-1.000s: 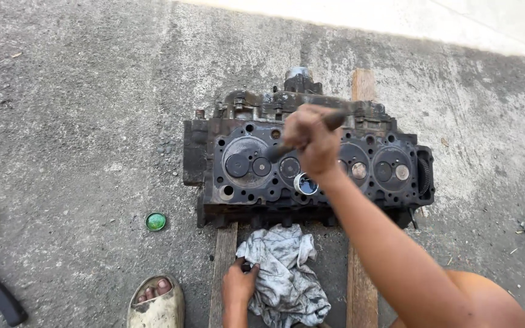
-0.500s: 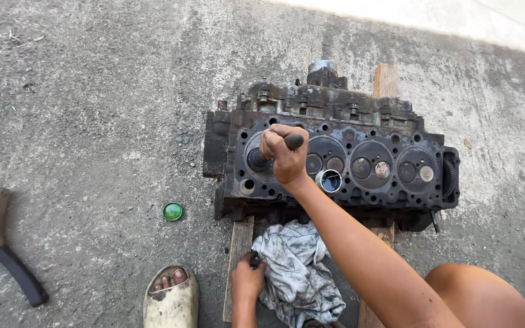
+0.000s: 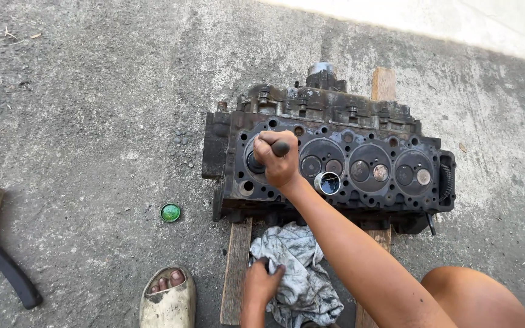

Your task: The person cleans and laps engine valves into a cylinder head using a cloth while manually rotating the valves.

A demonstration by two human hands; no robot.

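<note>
Right hand [image 3: 277, 161] closed around a dark tool handle [image 3: 279, 147] over the cylinder head's [image 3: 335, 164] left end; left hand [image 3: 261, 284] clutches the grey rag [image 3: 296, 267].

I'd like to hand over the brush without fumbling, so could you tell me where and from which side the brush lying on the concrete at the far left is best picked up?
Probably by the black handle of the brush. It lies flat and bare on the concrete floor, angled toward the foot, with nothing touching it. Come from above, fingers closing across the handle's narrow width; the bristle head runs off the left edge.
</note>
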